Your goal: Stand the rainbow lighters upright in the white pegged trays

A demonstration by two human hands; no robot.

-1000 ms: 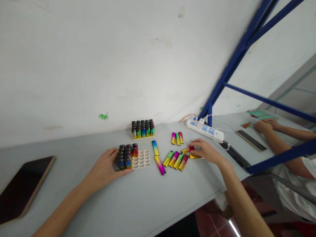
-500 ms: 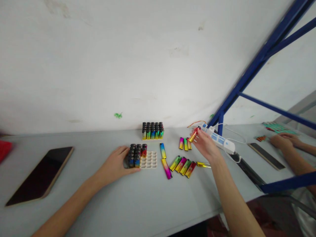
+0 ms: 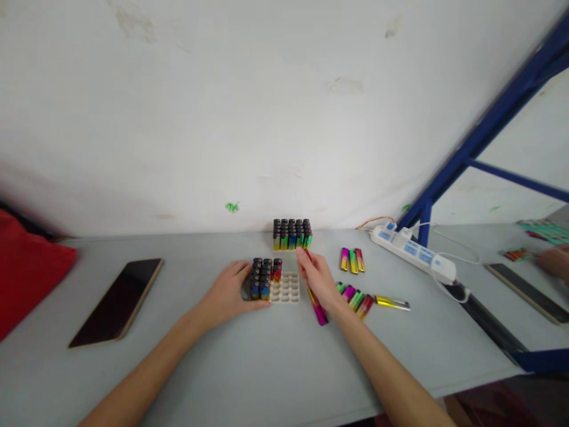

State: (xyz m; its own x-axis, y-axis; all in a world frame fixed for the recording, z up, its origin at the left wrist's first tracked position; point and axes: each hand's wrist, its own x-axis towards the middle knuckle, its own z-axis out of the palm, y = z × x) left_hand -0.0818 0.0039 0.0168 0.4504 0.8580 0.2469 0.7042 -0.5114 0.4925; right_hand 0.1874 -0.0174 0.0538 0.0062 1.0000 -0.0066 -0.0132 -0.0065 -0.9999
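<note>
My left hand (image 3: 233, 289) is wrapped round the left side of a pale tray with round holes (image 3: 287, 289). Black-topped lighters (image 3: 260, 279) stand upright in the tray's left part, with a red one (image 3: 277, 271) beside them. Just right of the tray, my right hand (image 3: 316, 274) pinches a red lighter (image 3: 306, 254), mostly hidden by the fingers. Under that hand lies a pink and yellow lighter (image 3: 319, 308). Several colourful lighters (image 3: 357, 300) lie in a row to its right, partly covered by my wrist. Three more (image 3: 352, 260) lie farther back.
A full block of upright lighters (image 3: 292, 235) stands near the wall. At the left are a phone (image 3: 118, 302) and a red item (image 3: 31, 267). A gold lighter (image 3: 391, 302), a power strip (image 3: 413, 252) and a blue metal frame (image 3: 462, 157) are at the right, beyond which another person's hand shows.
My right hand has moved left with the red lighter, from the power strip to beside the tray. My left hand keeps its hold on the tray. The view has shifted left.
</note>
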